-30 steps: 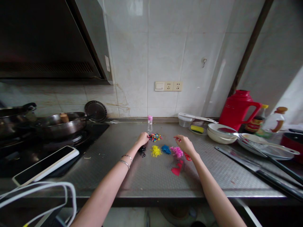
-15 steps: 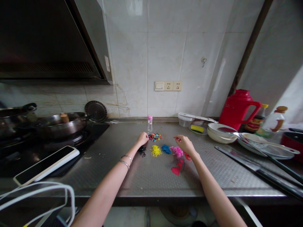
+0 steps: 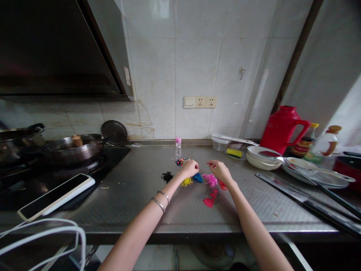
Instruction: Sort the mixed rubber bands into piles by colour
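Note:
My left hand point(image 3: 191, 168) reaches over the right side of a mixed multicoloured pile of small rubber bands point(image 3: 180, 162), its fingertips pinched; whatever they hold is too small to make out. Close by on the right, my right hand point(image 3: 220, 171) hovers above pink bands point(image 3: 210, 180), fingers bent together and their contents unclear. Sorted by colour, black bands point(image 3: 167, 177), yellow bands point(image 3: 186, 182), blue bands point(image 3: 197, 178) and red bands point(image 3: 222, 185) lie in a row. My left wrist partly covers the yellow ones. Red heart-shaped pieces point(image 3: 209, 202) lie nearer the front.
A small clear bottle with a pink cap point(image 3: 178, 147) stands behind the piles. On the right are a yellow sponge point(image 3: 234, 153), stacked bowls point(image 3: 262, 160), a long knife point(image 3: 299, 199) and a red thermos point(image 3: 283, 130). A phone-like device point(image 3: 56, 195) and pans point(image 3: 76, 150) are left.
My left hand has moved right, from beside the black bands to the right side of the mixed pile, uncovering the black ones. My right hand has stayed nearly in place.

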A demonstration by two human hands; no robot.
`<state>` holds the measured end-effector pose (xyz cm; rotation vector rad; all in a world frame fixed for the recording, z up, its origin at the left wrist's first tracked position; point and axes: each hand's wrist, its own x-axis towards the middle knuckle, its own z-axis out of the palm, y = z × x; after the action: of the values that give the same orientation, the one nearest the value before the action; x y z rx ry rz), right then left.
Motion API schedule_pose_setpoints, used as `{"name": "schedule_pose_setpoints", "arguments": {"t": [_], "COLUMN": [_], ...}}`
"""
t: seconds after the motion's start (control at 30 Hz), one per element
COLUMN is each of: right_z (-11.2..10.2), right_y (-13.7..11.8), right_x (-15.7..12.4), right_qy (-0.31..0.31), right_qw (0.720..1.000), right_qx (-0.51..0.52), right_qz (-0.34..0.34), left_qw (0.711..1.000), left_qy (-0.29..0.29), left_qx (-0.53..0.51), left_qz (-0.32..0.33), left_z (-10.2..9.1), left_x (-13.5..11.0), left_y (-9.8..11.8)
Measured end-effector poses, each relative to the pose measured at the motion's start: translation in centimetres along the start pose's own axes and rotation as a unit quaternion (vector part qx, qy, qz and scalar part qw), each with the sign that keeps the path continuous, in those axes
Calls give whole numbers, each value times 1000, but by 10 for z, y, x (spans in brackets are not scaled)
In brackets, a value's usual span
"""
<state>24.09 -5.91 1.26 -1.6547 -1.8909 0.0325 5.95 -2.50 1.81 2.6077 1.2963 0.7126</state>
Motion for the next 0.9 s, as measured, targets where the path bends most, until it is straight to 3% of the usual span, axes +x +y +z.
{"name": "schedule_pose_setpoints", "arguments": {"t": [0.17,0.33,0.53,0.73,0.9], "right_z": [-1,1,3,5,7], "right_y": [3,7,9,10,11], "right_x": [-1,0,1,2,1], "right_qy": [9,8,0,-8,-8], "right_qw": [1000,1000,1000,1000,999], "right_qx": [2,7,-10,-10,-23], "right_qz": [7,17,14,19,26], "left_qw": [998,999,999,980,953], "left_qy": [-27,-32,18,83,142], "left_qx": [1,-8,-41,-94,-112], "left_qz": [52,32,-15,-153,-245], "left_z": [13,11,-12,-41,-46], "left_x": [-1,-5,-11,-38,-54], "left_y": [38,39,-12,-83,-120]}}
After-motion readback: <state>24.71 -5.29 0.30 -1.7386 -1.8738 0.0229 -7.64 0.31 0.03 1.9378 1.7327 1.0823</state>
